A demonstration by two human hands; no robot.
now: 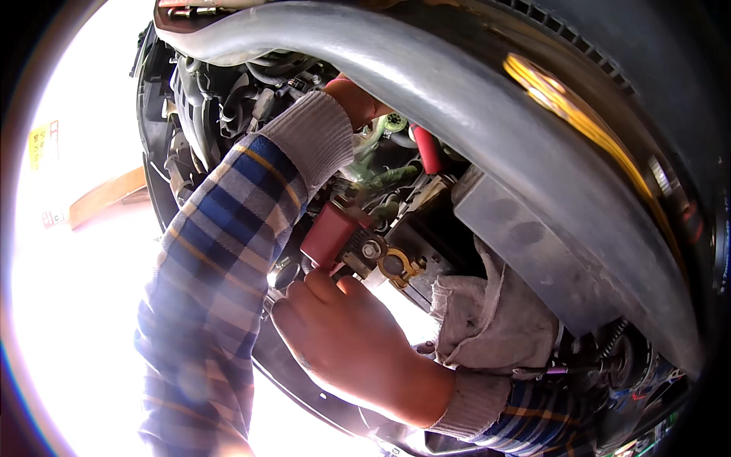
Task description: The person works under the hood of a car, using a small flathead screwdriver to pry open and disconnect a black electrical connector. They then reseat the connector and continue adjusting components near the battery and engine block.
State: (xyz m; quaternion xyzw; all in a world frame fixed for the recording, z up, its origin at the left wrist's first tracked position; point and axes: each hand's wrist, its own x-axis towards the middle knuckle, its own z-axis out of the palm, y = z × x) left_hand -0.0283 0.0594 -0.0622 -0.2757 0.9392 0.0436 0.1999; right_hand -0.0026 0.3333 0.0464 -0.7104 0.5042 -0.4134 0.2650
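Note:
My left hand (355, 103) reaches deep into a car's engine bay. A wide grey curved panel edge (396, 65) covers its fingers, so what it touches cannot be seen. Lower down, my right hand (358, 346) is closed, fingers curled, beside the battery terminal. Whatever lies in its grasp is hidden. Just beyond its knuckles are a red plastic terminal cover (329, 234), a bolt with a nut (371, 249) and a brass-coloured ring clamp (396, 265). A round metallic piece (284, 273) shows by the fingertips, too unclear to name.
A grey cloth (495, 320) is draped right of my right hand, beside a grey plastic box (525, 244). A red cylindrical part (426, 150) and green-stained hoses (381, 171) sit deeper in. Yellow cable (563, 99) runs along the upper right. Strong glare washes out the left.

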